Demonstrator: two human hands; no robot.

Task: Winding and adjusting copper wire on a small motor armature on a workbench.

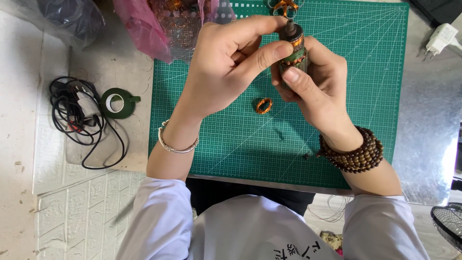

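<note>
Pink plastic bag (pixel 144 29) lies at the green cutting mat's (pixel 231 139) far-left corner. Above the mat, your left hand (pixel 221 67) and right hand (pixel 313 89) both clasp the copper-wound motor armature (pixel 293 48); fingers closed.

Pink plastic bag (pixel 144 29) — clear bag (pixel 62 17) — top left

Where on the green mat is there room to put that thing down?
Bare mat lies right of the right hand, and lower left between the left hand and the mat's front edge. It's crowded by the copper coil and pink bag.
</note>
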